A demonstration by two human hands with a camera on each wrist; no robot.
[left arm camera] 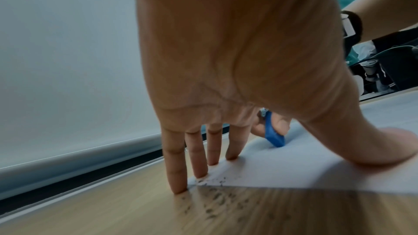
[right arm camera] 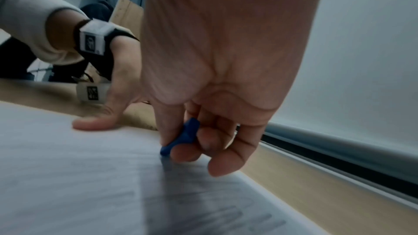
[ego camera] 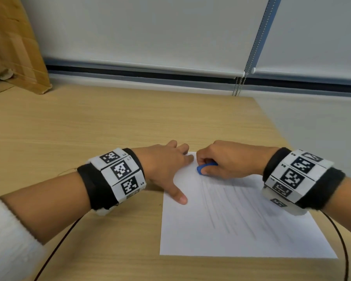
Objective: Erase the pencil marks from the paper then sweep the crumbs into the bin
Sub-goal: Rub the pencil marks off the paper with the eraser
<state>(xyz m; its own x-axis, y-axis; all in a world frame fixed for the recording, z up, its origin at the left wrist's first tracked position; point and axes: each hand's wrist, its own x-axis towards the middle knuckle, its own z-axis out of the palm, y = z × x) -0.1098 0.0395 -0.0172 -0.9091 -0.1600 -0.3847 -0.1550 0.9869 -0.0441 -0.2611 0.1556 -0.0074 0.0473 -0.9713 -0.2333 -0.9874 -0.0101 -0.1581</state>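
A white sheet of paper (ego camera: 231, 226) with grey pencil strokes lies on the wooden desk (ego camera: 89, 126). My right hand (ego camera: 221, 161) pinches a blue eraser (ego camera: 204, 168) and presses its tip onto the sheet near the far left corner; the eraser (right arm camera: 181, 138) shows between thumb and fingers, and again as a blue eraser (left arm camera: 272, 134) behind my left palm. My left hand (ego camera: 166, 169) lies spread flat, thumb on the sheet's left edge, fingers (left arm camera: 196, 156) at the far corner. Dark eraser crumbs (left arm camera: 214, 181) lie on the corner and on the wood beside it.
A brown cardboard box (ego camera: 14, 47) leans at the desk's back left. A white roller blind (ego camera: 150, 31) with a bead chain (ego camera: 238, 86) hangs behind the desk. Black cables (ego camera: 340, 244) run from both wrist bands. No bin shows in any view.
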